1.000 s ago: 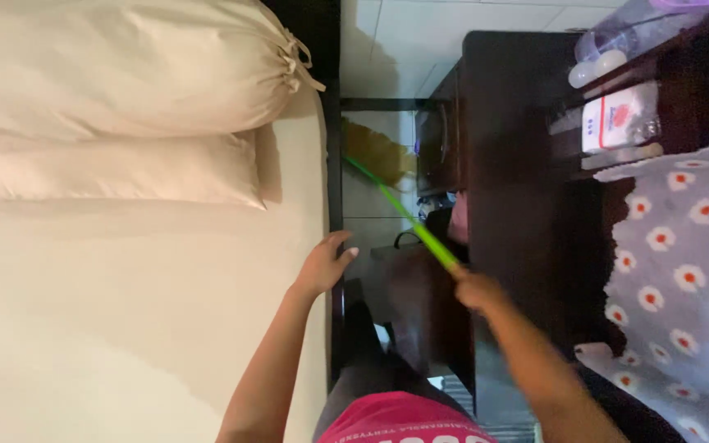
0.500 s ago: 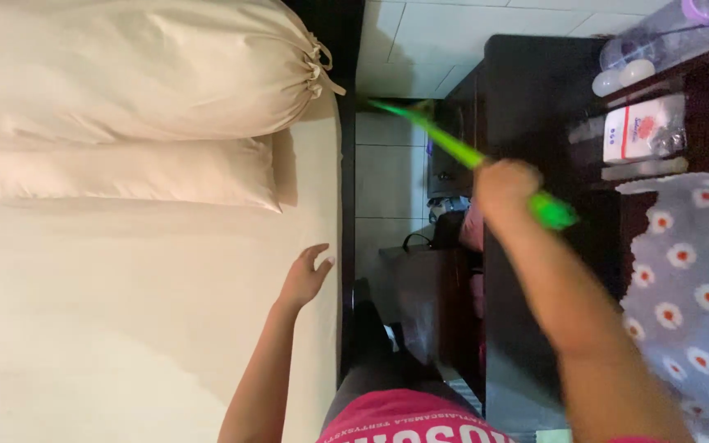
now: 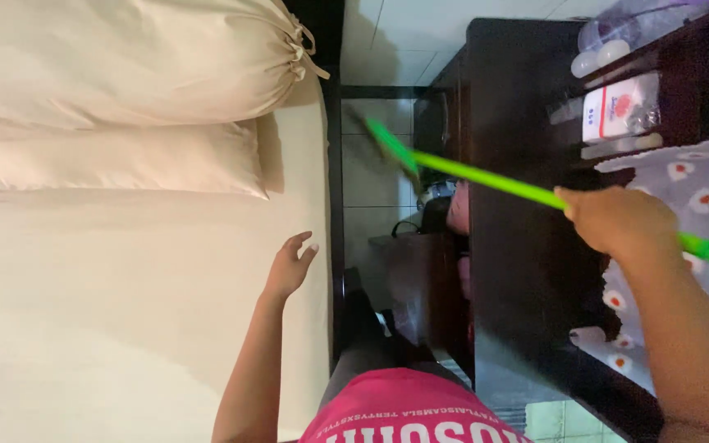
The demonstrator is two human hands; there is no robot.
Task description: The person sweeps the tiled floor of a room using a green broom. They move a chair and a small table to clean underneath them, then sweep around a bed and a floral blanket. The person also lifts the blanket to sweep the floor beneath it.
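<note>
Since half a second ago the right hand (image 3: 621, 221) has swung outward toward the right edge of the view, carrying the green stick (image 3: 486, 179) with it, so the stick's far end now points over the tiled gap rather than up toward the top. That hand is closed in a fist around the stick, whose tail end passes beyond the fist over the flowered cloth (image 3: 683, 213) and is cut off at the frame's right edge. Its far tip is blurred, and what it ends in is hard to make out. The left hand (image 3: 289, 267) has stayed near the bed's (image 3: 125, 312) side edge, fingers spread and loosely curled, holding nothing; whether the palm touches the sheet cannot be told. Two pillows (image 3: 116, 107) lie at the bed's head end, stacked edge to edge. Between the bed's edge and the dark cabinet (image 3: 527, 271) runs a narrow strip of floor, partly filled by dim, unclear shapes. Packets (image 3: 617, 111) on the cabinet's shelf are small and indistinct.
</note>
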